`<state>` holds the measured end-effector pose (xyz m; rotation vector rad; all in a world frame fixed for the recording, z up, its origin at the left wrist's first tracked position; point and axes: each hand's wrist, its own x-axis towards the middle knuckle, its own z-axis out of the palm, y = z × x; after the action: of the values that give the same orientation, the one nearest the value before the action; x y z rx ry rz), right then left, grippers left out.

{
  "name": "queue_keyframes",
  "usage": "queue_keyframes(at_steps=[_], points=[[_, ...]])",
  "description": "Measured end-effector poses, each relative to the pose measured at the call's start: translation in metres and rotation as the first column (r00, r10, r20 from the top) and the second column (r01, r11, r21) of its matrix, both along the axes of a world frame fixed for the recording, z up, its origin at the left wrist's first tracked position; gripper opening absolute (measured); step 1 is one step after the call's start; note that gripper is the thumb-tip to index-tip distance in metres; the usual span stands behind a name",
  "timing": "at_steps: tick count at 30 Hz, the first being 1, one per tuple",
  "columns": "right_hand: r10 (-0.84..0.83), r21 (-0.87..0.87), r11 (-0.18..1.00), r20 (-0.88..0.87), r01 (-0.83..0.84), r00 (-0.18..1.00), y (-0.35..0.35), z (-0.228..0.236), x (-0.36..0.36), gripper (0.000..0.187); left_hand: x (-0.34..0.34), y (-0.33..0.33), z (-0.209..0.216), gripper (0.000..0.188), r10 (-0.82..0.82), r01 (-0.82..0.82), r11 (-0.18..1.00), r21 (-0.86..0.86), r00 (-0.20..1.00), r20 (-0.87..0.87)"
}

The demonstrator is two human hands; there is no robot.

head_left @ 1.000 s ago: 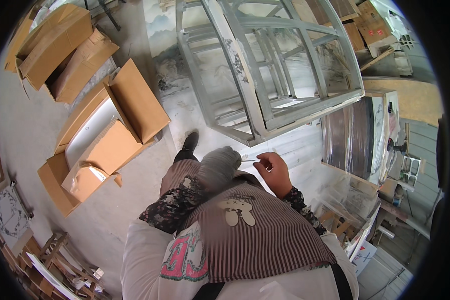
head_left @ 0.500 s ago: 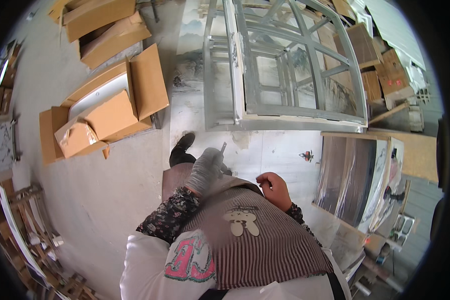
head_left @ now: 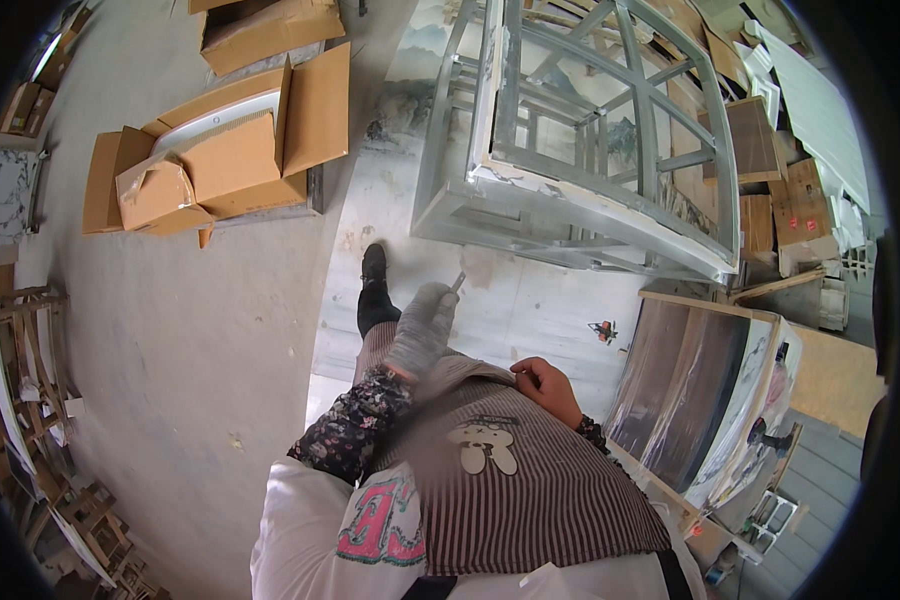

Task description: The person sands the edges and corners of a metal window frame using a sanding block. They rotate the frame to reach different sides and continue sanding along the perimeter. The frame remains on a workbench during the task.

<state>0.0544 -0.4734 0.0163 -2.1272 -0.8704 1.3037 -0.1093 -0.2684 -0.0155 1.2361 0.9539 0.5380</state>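
My left hand (head_left: 422, 330), in a grey knit glove, is closed around a thin, flat metal strip tool (head_left: 459, 281). Only the tool's narrow tip shows past my fingers; the rest is hidden in the glove. On the right, my bare right hand (head_left: 550, 390) has its fingers curled in at the edge of my brown striped apron (head_left: 530, 490), apparently pinching the cloth. A grey metal frame (head_left: 570, 215) with a white-smeared edge stands ahead of both hands, touched by neither.
Open cardboard boxes (head_left: 235, 165) stand on the floor at the left. To the right is a plastic-wrapped dark panelled piece (head_left: 675, 375). Wooden boards and boxes (head_left: 805, 200) are stacked beyond the frame. Timber scraps (head_left: 35, 380) line the far left. A printed sheet (head_left: 410, 110) covers the floor ahead.
My view has shifted, with the boxes higher in it and a leg showing more ahead. My left hand still holds the tool. The right fingers have drawn in to the apron edge.
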Motion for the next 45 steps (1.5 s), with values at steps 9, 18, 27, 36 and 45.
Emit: queue_keyframes(at_steps=[9,18,27,36,45], points=[[-0.063,0.105,0.993,0.007,0.062,0.998,-0.003,-0.001,-0.007,0.022,0.003,0.045,-0.018,0.016,-0.162,0.190,0.921,0.340,0.981,-0.108],[-0.327,0.192,0.830,-0.591,0.523,0.737,0.130,0.011,-0.004,0.036,0.024,0.092,0.038,0.019,-0.191,0.492,0.402,0.772,0.870,-0.455],[-0.534,0.067,0.646,-0.673,0.760,0.513,0.211,-0.002,0.000,0.030,0.042,0.129,0.026,0.037,-0.218,0.323,0.854,0.408,0.934,-0.283],[-0.663,-0.039,0.534,-0.638,0.844,0.390,0.252,-0.015,0.012,0.029,0.083,0.175,0.007,0.023,-0.362,0.337,0.907,-0.251,0.930,-0.058],[-0.707,-0.098,0.561,-0.572,0.822,0.415,0.265,-0.005,0.021,0.028,0.098,0.180,-0.015,0.035,-0.529,0.466,0.848,-0.252,0.771,-0.355]])
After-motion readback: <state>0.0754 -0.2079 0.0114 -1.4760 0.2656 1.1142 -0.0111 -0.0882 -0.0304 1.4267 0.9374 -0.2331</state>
